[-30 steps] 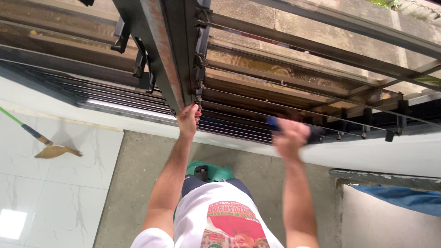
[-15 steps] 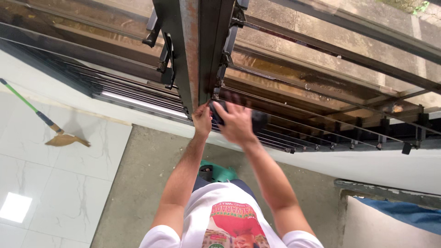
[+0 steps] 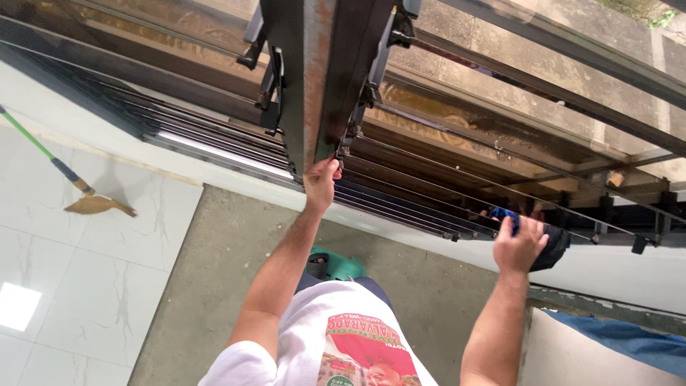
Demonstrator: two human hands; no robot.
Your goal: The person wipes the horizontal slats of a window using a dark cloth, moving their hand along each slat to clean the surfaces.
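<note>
Since the earlier frame, the right hand (image 3: 520, 246) has been moved from the middle post far to the right along the louvre window (image 3: 457, 154). It is closed around a dark cloth (image 3: 550, 245), which is pressed against the lower glass slats at the right end. The left hand (image 3: 319, 182) is kept clamped on the rusty metal post (image 3: 314, 78). A green-handled broom (image 3: 68, 179) is seen on the white tiled floor (image 3: 86, 286) at the left.
</note>
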